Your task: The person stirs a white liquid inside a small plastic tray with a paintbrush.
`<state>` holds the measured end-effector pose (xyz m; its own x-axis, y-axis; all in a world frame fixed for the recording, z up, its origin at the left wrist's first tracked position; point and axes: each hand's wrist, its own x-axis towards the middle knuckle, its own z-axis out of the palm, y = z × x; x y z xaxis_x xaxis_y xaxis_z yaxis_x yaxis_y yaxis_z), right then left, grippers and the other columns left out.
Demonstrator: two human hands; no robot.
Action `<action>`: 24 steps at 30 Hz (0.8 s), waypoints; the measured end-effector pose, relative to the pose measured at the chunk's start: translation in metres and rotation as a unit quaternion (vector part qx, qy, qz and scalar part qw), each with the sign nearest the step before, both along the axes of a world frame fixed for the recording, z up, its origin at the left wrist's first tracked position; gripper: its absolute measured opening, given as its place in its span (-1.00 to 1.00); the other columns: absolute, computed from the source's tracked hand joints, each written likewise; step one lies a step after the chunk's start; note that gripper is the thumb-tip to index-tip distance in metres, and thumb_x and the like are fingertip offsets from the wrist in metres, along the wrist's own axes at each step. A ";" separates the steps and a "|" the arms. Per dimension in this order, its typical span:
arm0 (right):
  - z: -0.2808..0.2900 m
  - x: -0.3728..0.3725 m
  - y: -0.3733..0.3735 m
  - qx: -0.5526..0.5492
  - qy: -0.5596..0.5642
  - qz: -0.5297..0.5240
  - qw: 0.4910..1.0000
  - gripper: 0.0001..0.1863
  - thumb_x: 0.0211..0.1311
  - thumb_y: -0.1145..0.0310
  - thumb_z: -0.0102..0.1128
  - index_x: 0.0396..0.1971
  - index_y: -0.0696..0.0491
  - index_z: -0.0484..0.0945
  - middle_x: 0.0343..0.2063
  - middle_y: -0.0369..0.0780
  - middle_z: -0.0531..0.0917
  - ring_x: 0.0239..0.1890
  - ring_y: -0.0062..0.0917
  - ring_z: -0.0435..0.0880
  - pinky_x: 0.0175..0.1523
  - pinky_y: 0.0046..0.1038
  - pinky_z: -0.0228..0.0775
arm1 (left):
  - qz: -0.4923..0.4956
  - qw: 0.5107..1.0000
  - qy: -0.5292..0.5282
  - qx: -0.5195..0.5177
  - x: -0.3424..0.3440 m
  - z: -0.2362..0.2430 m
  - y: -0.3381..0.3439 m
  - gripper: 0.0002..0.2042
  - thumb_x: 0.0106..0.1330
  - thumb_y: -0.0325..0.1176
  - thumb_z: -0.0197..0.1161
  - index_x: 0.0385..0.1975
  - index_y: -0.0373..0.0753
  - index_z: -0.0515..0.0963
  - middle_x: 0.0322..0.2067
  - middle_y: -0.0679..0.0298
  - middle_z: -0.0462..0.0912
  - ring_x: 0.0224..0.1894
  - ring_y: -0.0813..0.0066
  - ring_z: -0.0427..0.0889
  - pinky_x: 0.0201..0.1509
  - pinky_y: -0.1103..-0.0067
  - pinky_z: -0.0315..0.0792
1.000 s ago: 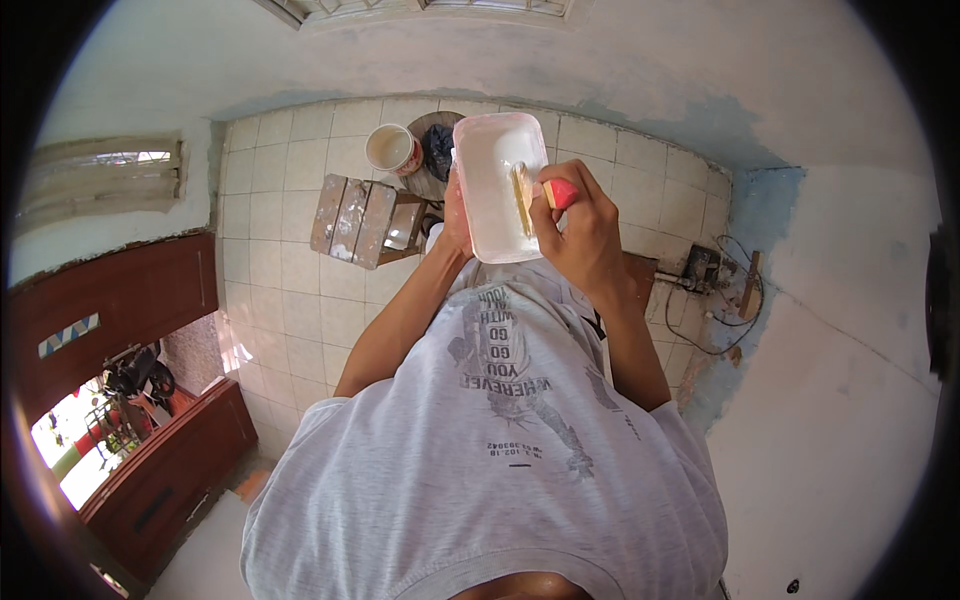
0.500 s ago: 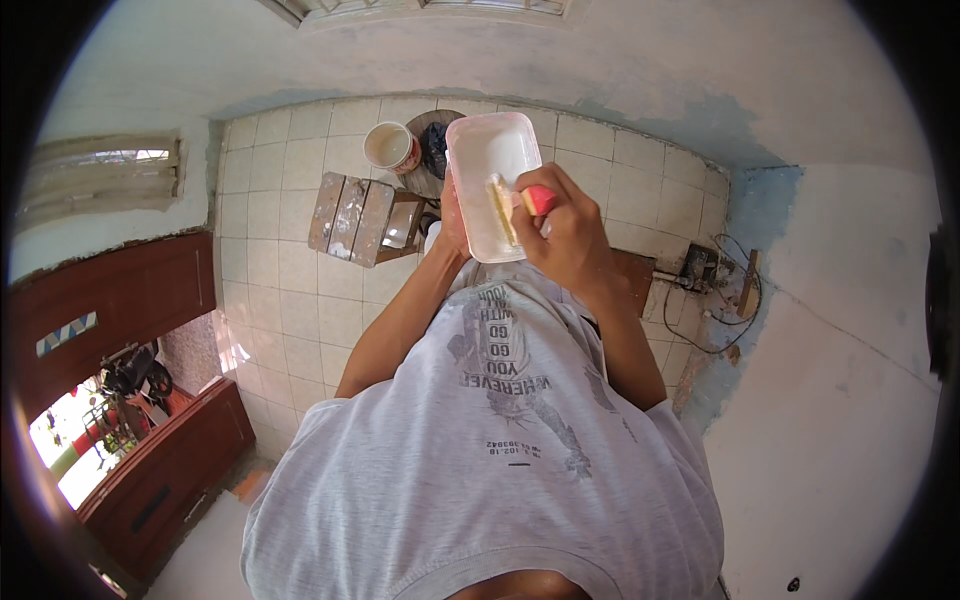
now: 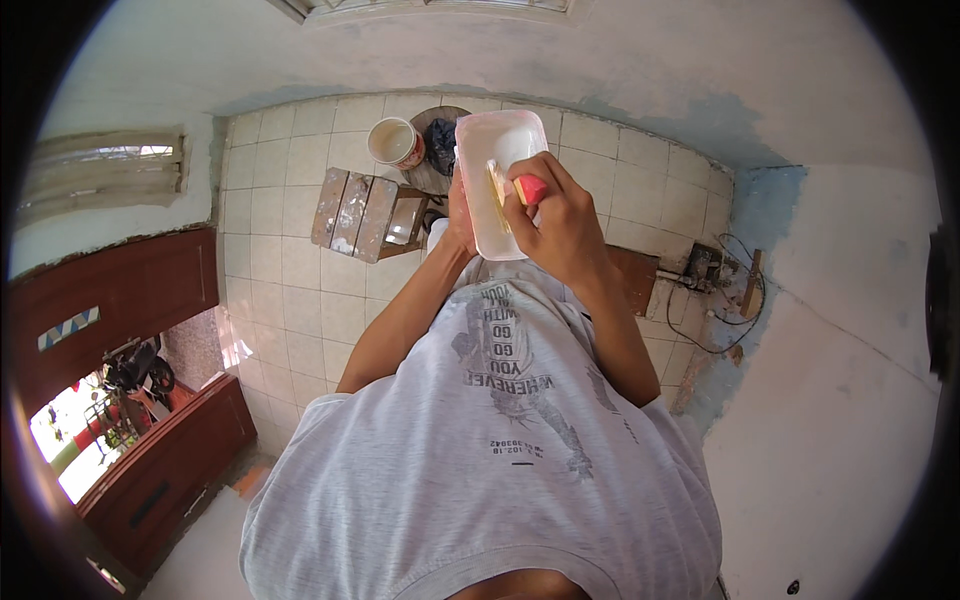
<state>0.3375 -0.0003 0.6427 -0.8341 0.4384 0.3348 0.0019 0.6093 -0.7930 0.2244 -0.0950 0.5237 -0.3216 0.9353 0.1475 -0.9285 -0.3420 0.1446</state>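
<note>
Raised Load, Support Partly Hidden

The largest thing around you is the wall (image 3: pixel 840 330), which has worn blue patches. Below it lies the tiled floor (image 3: pixel 265 260). On this floor, ahead and to your left, stands a wooden stool (image 3: pixel 351 215) with pale stains on its slats. A little beyond the stool is a whitish bucket (image 3: pixel 412 155), and just beside the bucket, a dark plastic bag (image 3: pixel 440 150).

The pale tray (image 3: pixel 481 225) is in front of your body, above the floor, with something whitish inside. Your left hand (image 3: pixel 460 222) is closed on its left side, but the fingers are hidden, so I cannot tell how well they support the bottom. In my judgement, the tray could tip if your other hand presses too strongly against this one-sided hold, and anything wet inside could spill.

Your right hand (image 3: pixel 568 220) is clamped on the handle of a flat brush (image 3: pixel 531 189), red at its end. Your hands are apart, with the tray between them. The brush is over the tray's inside; contact is not clear. If it is overloaded, it could drip beyond the rim.
</note>
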 end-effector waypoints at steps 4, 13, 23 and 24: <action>0.012 0.010 0.014 0.017 0.022 -0.002 1.000 -0.90 0.31 0.54 0.26 -0.23 0.15 0.53 -0.32 -0.08 0.63 -0.46 -0.17 0.72 -0.35 -0.23 0.61 | -0.001 0.997 -0.027 -0.069 -0.002 0.001 -0.006 -0.42 0.66 0.05 -0.06 0.51 -0.18 0.29 0.28 0.07 0.57 0.23 0.18 0.66 0.32 0.20 0.61; 0.008 -0.014 0.008 0.024 0.050 -0.055 0.997 -0.88 0.28 0.55 0.28 -0.22 0.15 0.56 -0.32 -0.08 0.63 -0.48 -0.18 0.69 -0.36 -0.24 0.60 | 0.015 0.991 -0.025 -0.132 0.001 0.000 0.000 -0.41 0.65 0.06 -0.04 0.50 -0.20 0.29 0.27 0.06 0.57 0.23 0.20 0.66 0.34 0.23 0.59; 0.004 -0.001 0.014 0.000 -0.023 -0.011 1.000 -0.89 0.32 0.51 0.25 -0.22 0.16 0.53 -0.32 -0.07 0.61 -0.43 -0.07 0.72 -0.33 -0.17 0.63 | -0.007 0.998 -0.023 -0.060 -0.006 -0.008 -0.007 -0.41 0.65 0.00 -0.04 0.53 -0.19 0.25 0.32 0.01 0.52 0.30 0.09 0.61 0.39 0.18 0.56; 0.003 -0.006 0.015 0.015 -0.017 -0.025 0.999 -0.90 0.33 0.50 0.25 -0.23 0.16 0.52 -0.32 -0.08 0.61 -0.43 -0.07 0.72 -0.34 -0.17 0.63 | -0.008 0.998 -0.024 -0.060 -0.004 -0.007 -0.005 -0.41 0.65 0.00 -0.04 0.53 -0.19 0.25 0.32 0.01 0.52 0.30 0.09 0.61 0.39 0.18 0.56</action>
<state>0.3319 0.0151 0.6458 -0.8227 0.4688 0.3215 0.0582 0.6320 -0.7728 0.2199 -0.0999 0.5165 -0.3104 0.9504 0.0185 -0.9404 -0.3099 0.1398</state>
